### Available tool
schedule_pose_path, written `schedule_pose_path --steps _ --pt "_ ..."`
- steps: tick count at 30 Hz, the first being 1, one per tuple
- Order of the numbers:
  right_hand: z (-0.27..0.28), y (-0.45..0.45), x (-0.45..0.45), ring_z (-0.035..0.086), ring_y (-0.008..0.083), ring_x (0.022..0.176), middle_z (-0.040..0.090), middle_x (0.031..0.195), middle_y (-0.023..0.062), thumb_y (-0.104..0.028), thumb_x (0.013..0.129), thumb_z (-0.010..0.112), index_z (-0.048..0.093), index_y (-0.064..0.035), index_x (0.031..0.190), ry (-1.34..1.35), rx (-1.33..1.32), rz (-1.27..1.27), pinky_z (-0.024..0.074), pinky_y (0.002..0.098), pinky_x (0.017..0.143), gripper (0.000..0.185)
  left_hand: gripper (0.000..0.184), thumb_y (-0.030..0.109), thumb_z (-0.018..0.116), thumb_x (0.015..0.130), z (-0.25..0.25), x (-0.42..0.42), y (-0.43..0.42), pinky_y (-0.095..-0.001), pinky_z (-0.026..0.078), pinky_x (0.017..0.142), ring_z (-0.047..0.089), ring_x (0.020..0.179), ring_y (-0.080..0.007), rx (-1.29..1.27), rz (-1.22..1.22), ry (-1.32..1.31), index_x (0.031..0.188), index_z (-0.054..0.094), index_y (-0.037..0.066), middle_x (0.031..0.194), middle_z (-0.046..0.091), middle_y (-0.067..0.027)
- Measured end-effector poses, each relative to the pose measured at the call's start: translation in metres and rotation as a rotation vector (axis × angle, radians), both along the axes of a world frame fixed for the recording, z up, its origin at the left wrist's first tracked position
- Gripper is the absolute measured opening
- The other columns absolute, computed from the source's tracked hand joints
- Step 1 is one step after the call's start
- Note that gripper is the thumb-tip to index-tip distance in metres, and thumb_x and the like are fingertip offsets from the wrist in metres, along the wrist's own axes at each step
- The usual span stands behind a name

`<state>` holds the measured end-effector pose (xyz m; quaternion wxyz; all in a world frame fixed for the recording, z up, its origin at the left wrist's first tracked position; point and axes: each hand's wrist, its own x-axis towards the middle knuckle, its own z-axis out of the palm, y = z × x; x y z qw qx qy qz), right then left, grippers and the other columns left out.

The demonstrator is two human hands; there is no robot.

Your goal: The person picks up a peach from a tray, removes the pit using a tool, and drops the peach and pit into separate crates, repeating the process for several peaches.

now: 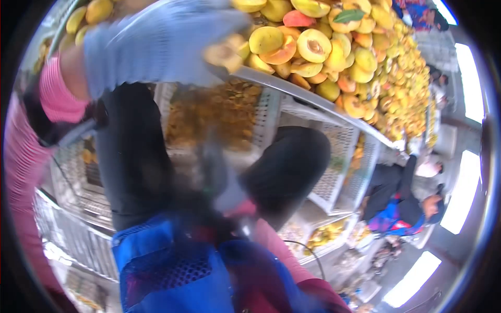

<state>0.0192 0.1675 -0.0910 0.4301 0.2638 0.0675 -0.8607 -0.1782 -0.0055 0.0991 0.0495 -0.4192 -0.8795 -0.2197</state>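
My left hand (162, 44), in a light blue knitted glove, is at the upper left by the metal table's edge. Its fingers close on a cut yellow peach half (225, 56), slightly smeared by motion. Beside it, cut yellow peaches (314, 46) are heaped on the metal table (318, 103), some showing brown hollows, with a green leaf (349, 16) on top. My right hand (227, 190), gloved in grey-blue, is low between my knees. Motion blur hides its fingers and anything they hold. A dark blurred streak rises above it.
Below the table edge stands a white slatted crate (265, 122) of brownish-orange pieces. More white crates (326, 190) flank my legs, one near yellow fruit (326, 235). Whole peaches (98, 11) lie at the upper left. Another person (396, 198) sits along the table at right.
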Motion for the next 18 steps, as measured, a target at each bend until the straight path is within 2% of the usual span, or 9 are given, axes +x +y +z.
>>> schedule_pose_path --steps 4,6,8,9,10,12,13,17,18 --pt "0.021 -0.022 0.002 0.052 0.0155 0.055 0.057 0.074 0.0017 -0.037 0.092 0.051 0.058 -0.0138 0.091 0.199 0.751 0.179 0.0416 0.0313 0.046 0.024 0.050 0.021 0.073 0.067 0.058 0.007 0.033 -0.0410 0.048 0.077 0.060 0.092 -0.0317 -0.354 -0.237 -0.063 0.112 0.053 0.008 0.102 0.056 -0.0122" --pt "0.002 -0.027 0.004 0.046 0.0102 0.041 0.048 0.057 -0.0011 -0.060 0.087 0.050 0.050 -0.0151 0.087 -0.083 0.436 0.066 0.0364 0.0282 0.035 0.044 0.051 0.021 0.073 0.067 0.062 0.013 0.033 -0.0410 0.048 0.077 0.059 0.093 -0.0319 -0.377 -0.307 -0.078 0.113 0.053 0.008 0.103 0.057 -0.0125" --pt "0.049 -0.032 -0.010 0.051 0.0127 0.046 0.054 0.062 0.0000 -0.055 0.090 0.046 0.054 -0.0154 0.093 0.081 0.746 0.182 0.0421 0.0308 0.040 0.040 0.053 0.021 0.073 0.067 0.062 0.018 0.031 -0.0410 0.048 0.078 0.059 0.094 -0.0321 -0.371 -0.396 -0.078 0.114 0.052 0.007 0.104 0.057 -0.0129" --pt "0.038 -0.023 0.010 0.054 0.0140 0.049 0.055 0.065 0.0004 -0.053 0.091 0.044 0.055 -0.0154 0.096 0.152 0.757 0.000 0.0444 0.0310 0.043 0.039 0.053 0.021 0.073 0.067 0.060 0.019 0.028 -0.0410 0.048 0.078 0.059 0.094 -0.0322 -0.377 -0.419 -0.098 0.115 0.052 0.007 0.105 0.057 -0.0131" --pt "0.017 -0.022 0.022 0.056 0.0153 0.053 0.057 0.068 0.0008 -0.051 0.093 0.043 0.057 -0.0154 0.100 0.259 0.719 -0.148 0.0468 0.0313 0.047 0.039 0.054 0.021 0.073 0.067 0.058 0.026 0.025 -0.0411 0.048 0.079 0.059 0.094 -0.0323 -0.387 -0.422 -0.117 0.115 0.052 0.007 0.105 0.057 -0.0133" --pt "0.023 -0.012 0.008 0.060 0.0167 0.059 0.059 0.076 0.0041 -0.046 0.095 0.041 0.055 -0.0114 0.109 -0.008 0.468 -0.227 0.0496 0.0313 0.050 0.040 0.055 0.020 0.073 0.068 0.053 0.038 0.019 -0.0411 0.048 0.079 0.059 0.095 -0.0325 -0.372 -0.404 -0.166 0.116 0.051 0.007 0.106 0.057 -0.0136" --pt "0.037 -0.007 0.002 0.060 0.0172 0.060 0.059 0.077 0.0047 -0.045 0.095 0.042 0.055 -0.0104 0.111 -0.013 0.481 -0.221 0.0497 0.0312 0.051 0.040 0.056 0.020 0.073 0.068 0.047 0.042 0.016 -0.0411 0.048 0.080 0.059 0.096 -0.0326 -0.345 -0.397 -0.196 0.117 0.051 0.007 0.107 0.057 -0.0138" --pt "0.102 0.009 -0.024 0.060 0.0190 0.063 0.059 0.082 0.0069 -0.041 0.095 0.044 0.053 -0.0062 0.118 0.345 0.989 -0.073 0.0502 0.0307 0.052 0.043 0.058 0.020 0.073 0.068 0.011 0.053 -0.003 -0.0412 0.048 0.081 0.059 0.097 -0.0330 -0.118 -0.366 -0.297 0.119 0.050 0.006 0.109 0.057 -0.0145" --pt "0.110 0.002 -0.028 0.059 0.0186 0.061 0.059 0.082 0.0080 -0.040 0.092 0.049 0.052 -0.0016 0.114 0.492 1.007 -0.116 0.0486 0.0288 0.050 0.044 0.059 0.020 0.073 0.068 0.002 0.058 -0.009 -0.0412 0.048 0.081 0.058 0.098 -0.0331 -0.039 -0.341 -0.312 0.120 0.050 0.006 0.109 0.057 -0.0147"
